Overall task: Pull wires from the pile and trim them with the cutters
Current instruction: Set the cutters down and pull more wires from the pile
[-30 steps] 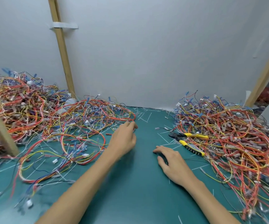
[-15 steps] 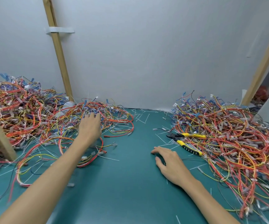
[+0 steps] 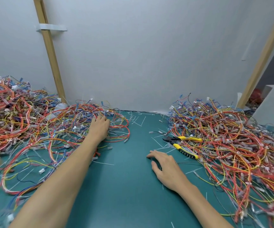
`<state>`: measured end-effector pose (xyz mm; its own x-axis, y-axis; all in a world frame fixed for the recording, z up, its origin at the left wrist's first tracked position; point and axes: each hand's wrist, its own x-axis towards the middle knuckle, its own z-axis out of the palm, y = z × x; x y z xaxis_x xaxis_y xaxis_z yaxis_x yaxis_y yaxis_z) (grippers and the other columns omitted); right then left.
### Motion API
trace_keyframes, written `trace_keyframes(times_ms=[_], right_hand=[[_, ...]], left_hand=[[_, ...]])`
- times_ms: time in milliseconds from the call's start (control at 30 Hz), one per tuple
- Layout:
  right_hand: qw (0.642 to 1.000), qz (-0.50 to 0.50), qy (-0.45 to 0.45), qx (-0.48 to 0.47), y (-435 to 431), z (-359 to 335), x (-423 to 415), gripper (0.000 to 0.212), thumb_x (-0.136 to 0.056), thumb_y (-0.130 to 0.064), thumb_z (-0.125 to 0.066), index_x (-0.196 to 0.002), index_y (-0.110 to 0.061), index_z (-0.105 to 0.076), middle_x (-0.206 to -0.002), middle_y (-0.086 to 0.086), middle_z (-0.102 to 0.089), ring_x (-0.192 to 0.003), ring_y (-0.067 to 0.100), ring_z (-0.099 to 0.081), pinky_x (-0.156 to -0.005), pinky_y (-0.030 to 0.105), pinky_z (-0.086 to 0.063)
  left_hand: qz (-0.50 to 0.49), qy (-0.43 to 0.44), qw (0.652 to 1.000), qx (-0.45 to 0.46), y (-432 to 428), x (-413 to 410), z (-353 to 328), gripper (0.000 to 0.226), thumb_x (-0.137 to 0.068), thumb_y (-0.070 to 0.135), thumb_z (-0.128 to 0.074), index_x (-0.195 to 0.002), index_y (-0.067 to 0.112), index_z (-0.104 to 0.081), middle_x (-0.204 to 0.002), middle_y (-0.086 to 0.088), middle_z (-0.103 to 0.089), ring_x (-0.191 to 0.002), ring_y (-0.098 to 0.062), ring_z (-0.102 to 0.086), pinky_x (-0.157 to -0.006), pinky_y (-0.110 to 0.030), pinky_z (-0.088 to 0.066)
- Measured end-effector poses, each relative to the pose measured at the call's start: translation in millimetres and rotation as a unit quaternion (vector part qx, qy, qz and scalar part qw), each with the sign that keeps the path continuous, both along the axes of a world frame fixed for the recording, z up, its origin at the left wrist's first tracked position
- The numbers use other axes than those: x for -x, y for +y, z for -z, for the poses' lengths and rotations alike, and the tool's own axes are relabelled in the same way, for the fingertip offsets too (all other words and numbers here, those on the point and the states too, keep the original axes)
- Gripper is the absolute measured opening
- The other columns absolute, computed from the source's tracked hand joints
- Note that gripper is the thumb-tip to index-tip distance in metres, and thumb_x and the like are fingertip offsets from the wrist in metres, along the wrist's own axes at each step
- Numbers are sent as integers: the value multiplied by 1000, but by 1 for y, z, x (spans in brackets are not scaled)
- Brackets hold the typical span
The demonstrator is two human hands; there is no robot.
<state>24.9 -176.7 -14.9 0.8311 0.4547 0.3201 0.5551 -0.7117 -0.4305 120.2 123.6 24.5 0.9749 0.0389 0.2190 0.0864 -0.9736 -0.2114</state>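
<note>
Nearest me, both bare arms come up from the bottom edge over the green surface (image 3: 124, 191). My right forearm (image 3: 198, 199) angles in from the lower right. The right grip (image 3: 165, 170) lies palm down on the bare mat with its fingers loosely spread, pointing away and to the left. They are apart and hold nothing.

Just beyond those fingertips, a little to the right, lie the cutters (image 3: 179, 147). Their yellow handles are splayed and the dark nose is aimed left. They rest at the near-left fringe of the right pile (image 3: 231, 145), with the handle ends in among the wires. The right grip is near them, not touching.

My left arm (image 3: 58, 186) is stretched long, running diagonally from the lower left up toward the middle. At its end the left grip (image 3: 99, 129) sits back-up on the right-hand edge of the left pile (image 3: 34, 125), fingers bent down among red, yellow and blue wires. The fingertips are buried, so I cannot tell whether it is clamped on a strand or merely resting there.

That left pile sprawls wide and climbs higher toward the far left, with loose loops trailing toward me across the mat. Short white clippings (image 3: 136, 120) litter the gap between the two heaps.

Behind it all is a plain white wall (image 3: 141, 55). The left post (image 3: 50, 55) and the right post (image 3: 263, 55), both wooden, slant against it.
</note>
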Motion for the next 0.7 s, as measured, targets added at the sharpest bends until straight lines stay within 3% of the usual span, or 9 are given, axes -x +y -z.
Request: trace_keyframes(times_ms=[133,267,367,467,567,700], right_hand=[[1000,0,1,-3,0,0,0,24,-100,-24,-46,-120,-30,-58,-130,-14,-57,-124,-5,-37,-97,16,-24],[1000,2,3,-9,0,0,0,24,-100,-23,-47,-119,-29,-59,-131,-14,-57,-129,-2,-38,-100,18,-24],[1000,4,3,-7,0,0,0,24,-100,-23,-47,-120,-29,-59,-132,-15,-57,-131,-3,-36,-101,17,-23],[1000,3,3,-6,1,0,0,24,-100,-23,-47,-120,-29,-59,-132,-15,-57,-126,-7,-33,-98,17,-23],[1000,5,7,-7,0,0,0,25,-100,-23,-47,-120,-30,-59,-132,-15,-56,-126,-8,-32,-99,17,-23],[1000,6,10,-6,0,1,0,24,-100,-25,-47,-120,-31,-59,-133,-17,-55,-128,-6,-34,-99,17,-22]], left_hand=[[19,-46,999,-9,3,-1,-4,38,-93,44,-56,-121,18,-55,-125,-3,-59,-122,-25,-48,-96,-39,-36],[72,-30,997,-2,3,2,-14,26,-94,39,-56,-116,26,-63,-120,2,-65,-118,-24,-51,-95,-41,-35],[87,64,990,88,-3,4,-24,29,-89,26,-56,-118,28,-57,-117,1,-66,-118,-26,-50,-103,-48,-33],[88,143,960,223,-8,4,-40,20,-94,30,-56,-109,20,-65,-114,-5,-68,-106,-24,-59,-98,-38,-44],[100,116,957,248,-12,5,-53,21,-97,32,-57,-94,12,-65,-99,-11,-70,-85,-21,-59,-79,-29,-44],[102,55,969,221,-22,5,-71,13,-95,22,-60,-98,10,-59,-101,-13,-66,-88,-24,-53,-74,-34,-41]])
